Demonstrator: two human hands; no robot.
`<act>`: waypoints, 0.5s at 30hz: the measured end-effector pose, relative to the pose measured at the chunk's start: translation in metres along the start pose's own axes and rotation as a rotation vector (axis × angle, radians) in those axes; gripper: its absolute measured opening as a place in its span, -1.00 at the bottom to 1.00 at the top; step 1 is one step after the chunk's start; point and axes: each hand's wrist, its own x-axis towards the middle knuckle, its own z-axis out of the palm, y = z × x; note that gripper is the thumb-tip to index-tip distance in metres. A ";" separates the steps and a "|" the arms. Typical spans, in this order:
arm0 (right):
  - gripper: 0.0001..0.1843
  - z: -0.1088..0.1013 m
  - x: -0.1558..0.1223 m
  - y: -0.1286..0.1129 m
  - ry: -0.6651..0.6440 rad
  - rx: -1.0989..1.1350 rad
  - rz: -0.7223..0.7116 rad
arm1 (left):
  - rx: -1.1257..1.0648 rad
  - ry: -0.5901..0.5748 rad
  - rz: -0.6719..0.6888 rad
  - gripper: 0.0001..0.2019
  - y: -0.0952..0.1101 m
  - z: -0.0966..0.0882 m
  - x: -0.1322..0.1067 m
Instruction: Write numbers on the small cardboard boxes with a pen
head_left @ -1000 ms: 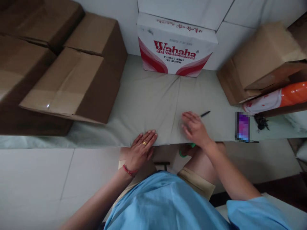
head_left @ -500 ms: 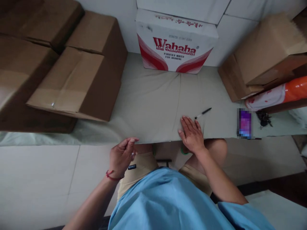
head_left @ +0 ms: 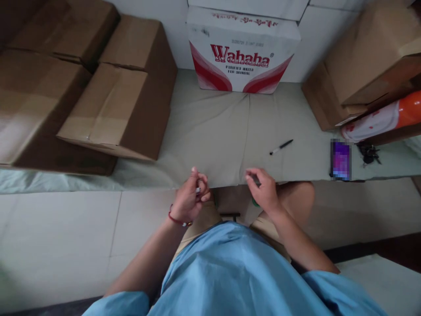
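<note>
A pale beige cloth (head_left: 213,136) covers a low surface in front of me, its near edge running above my knees. My left hand (head_left: 190,197) hovers at that edge with its fingers curled in a pinch around something small and pale that I cannot make out. My right hand (head_left: 263,188) is also at the cloth's near edge, fingers curled down and pinched together on something I cannot make out. A black pen (head_left: 281,147) lies on the cloth just beyond my right hand.
A white and red Wahaha carton (head_left: 243,48) stands at the back. Brown cardboard boxes (head_left: 108,101) are stacked on the left, and more boxes (head_left: 362,57) on the right. A phone (head_left: 340,160) and keys (head_left: 370,152) lie at the right. White floor tiles (head_left: 59,237) spread below left.
My left hand lifted off the cloth, drew back, then returned to the edge in a pinch. My right hand slid from flat on the cloth back to its edge and curled shut.
</note>
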 end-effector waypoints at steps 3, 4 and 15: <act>-0.80 0.008 -0.015 -0.037 -0.148 0.317 -0.020 | -0.008 -0.044 -0.105 -0.32 -0.012 0.022 -0.002; -0.80 0.012 -0.018 -0.046 -0.190 0.391 -0.025 | 0.008 -0.041 -0.119 -0.31 -0.015 0.027 -0.003; -0.72 0.026 -0.029 -0.036 -0.223 0.216 -0.040 | 0.504 -0.176 0.038 -0.38 -0.036 0.019 -0.012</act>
